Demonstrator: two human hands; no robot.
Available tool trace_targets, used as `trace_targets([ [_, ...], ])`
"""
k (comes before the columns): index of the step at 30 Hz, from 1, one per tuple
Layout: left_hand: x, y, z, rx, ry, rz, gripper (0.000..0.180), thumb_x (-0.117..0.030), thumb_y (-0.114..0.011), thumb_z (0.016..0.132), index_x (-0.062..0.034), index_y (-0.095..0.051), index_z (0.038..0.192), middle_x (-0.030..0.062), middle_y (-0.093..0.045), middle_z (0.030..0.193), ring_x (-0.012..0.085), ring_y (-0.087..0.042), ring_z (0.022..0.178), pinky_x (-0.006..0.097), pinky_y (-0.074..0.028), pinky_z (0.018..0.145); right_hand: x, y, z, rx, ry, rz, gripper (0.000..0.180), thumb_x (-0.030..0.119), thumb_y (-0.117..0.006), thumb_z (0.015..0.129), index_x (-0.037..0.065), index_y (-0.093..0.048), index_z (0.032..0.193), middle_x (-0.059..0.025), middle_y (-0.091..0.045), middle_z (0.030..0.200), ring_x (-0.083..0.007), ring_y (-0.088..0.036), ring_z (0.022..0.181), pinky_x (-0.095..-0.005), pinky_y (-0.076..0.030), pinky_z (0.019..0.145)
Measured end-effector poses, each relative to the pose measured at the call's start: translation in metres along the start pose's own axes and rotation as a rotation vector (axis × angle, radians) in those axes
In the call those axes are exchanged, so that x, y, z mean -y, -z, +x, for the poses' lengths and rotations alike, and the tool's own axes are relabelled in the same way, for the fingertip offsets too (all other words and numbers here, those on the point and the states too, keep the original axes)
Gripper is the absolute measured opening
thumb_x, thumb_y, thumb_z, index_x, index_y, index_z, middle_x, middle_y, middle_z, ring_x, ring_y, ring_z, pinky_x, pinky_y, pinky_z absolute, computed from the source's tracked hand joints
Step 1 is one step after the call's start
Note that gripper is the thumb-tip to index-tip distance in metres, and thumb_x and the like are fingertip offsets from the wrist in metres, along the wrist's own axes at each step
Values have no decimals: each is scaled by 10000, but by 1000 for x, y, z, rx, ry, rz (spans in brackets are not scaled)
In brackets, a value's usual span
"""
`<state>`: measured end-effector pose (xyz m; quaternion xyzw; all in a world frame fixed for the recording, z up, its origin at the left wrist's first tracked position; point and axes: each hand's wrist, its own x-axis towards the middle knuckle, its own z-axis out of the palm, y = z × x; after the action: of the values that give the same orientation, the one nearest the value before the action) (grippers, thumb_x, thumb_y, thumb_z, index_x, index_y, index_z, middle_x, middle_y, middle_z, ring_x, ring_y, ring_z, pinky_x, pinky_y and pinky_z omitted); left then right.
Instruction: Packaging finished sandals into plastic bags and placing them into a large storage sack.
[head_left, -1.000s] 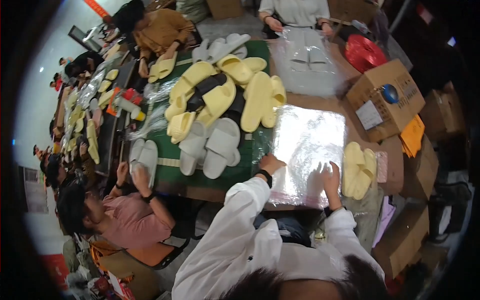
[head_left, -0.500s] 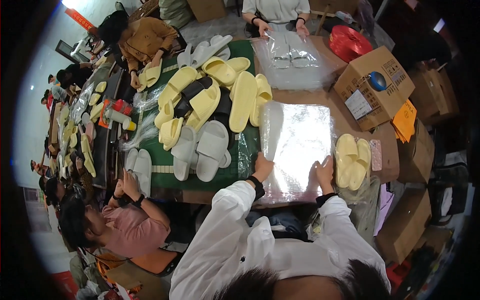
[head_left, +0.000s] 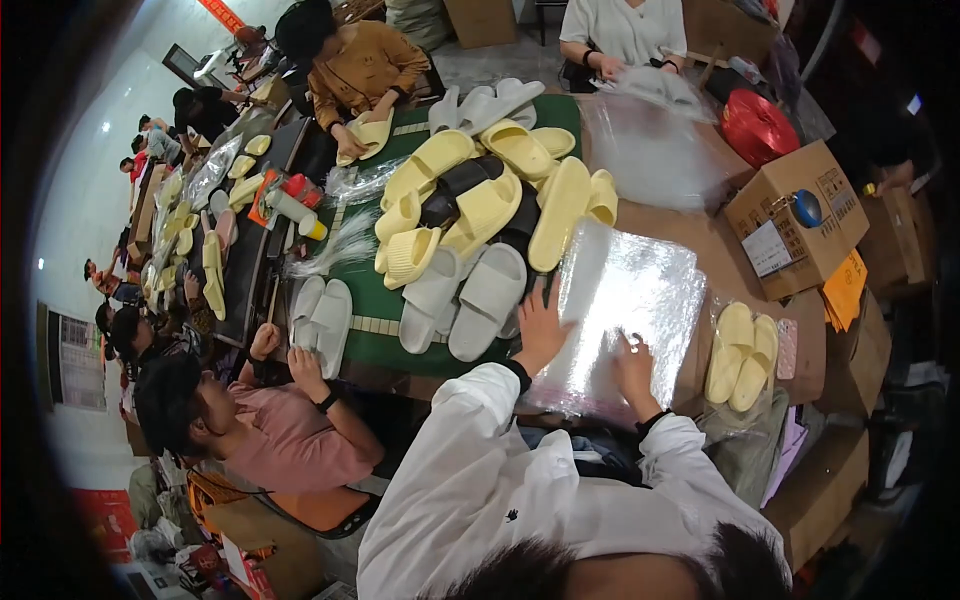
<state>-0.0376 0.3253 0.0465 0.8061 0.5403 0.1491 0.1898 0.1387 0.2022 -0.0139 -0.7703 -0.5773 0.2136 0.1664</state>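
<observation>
A stack of clear plastic bags (head_left: 620, 300) lies in front of me, shining under the light. At its left edge is my left hand (head_left: 543, 330), open, fingers spread and pointing away from me, close to a grey slipper (head_left: 490, 300). My right hand (head_left: 634, 370) rests over the near part of the stack, fingers slightly bent and apart, with nothing visible in them. Beyond my left hand sits a pile of yellow slippers (head_left: 563, 215), with black slippers (head_left: 470, 178) among them. To the right of the bags is a bagged pair of yellow slippers (head_left: 742, 355).
A cardboard box (head_left: 790, 225) and a red roll of string (head_left: 757, 127) stand at the right. Nearby lies a pink phone-shaped thing (head_left: 788, 348). A co-worker in pink (head_left: 300, 430) sits at my left with grey slippers; other people work across the table.
Both my hands have let go of the bag stack's sides; the left has spread its fingers, the right has moved inward over the bags. The whole view has shifted. The far co-worker has lifted bagged slippers.
</observation>
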Motion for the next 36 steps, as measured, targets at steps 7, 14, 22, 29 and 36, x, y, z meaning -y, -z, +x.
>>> trace_targets([
  [7,130,94,74,-826,508,107,736,-461,-485,828,-105,-164,1387,315,-212,1333,424,-266,1220,496,-161,1017,41,-25,-7,136,169,-203,563,232,-581,764,124,-390,1283,-177,-361,1286,-338,-380,1151,-474,-342,915],
  [14,359,119,81,-524,576,-966,581,-252,-566,834,-65,-297,1315,148,-530,1105,281,-518,1022,394,-399,870,72,-10,-5,-114,165,88,457,118,-574,762,89,-449,1201,-168,-395,1247,-324,-407,1091,-454,-271,952],
  [22,311,134,134,-114,522,-1216,317,-46,-613,782,-11,-460,1057,93,-555,1007,214,-552,916,329,-459,785,31,2,-34,-337,-127,8,390,97,-561,745,92,-489,1129,-132,-447,1191,-287,-407,1110,-457,-247,967],
  [29,139,195,142,-644,315,-1089,309,4,-588,795,44,-425,1055,128,-552,966,209,-556,837,316,-482,698,40,6,-35,-495,-338,7,382,116,-582,728,102,-506,1101,-114,-499,1138,-277,-419,1110,-460,-237,975],
  [36,-17,123,111,-315,-55,-1553,301,9,-539,830,38,-383,1086,141,-505,1089,212,-515,984,328,-439,835,116,42,-8,-333,0,400,809,347,-717,666,30,-319,1294,-195,-361,1298,-342,-333,1203,-410,-263,996],
])
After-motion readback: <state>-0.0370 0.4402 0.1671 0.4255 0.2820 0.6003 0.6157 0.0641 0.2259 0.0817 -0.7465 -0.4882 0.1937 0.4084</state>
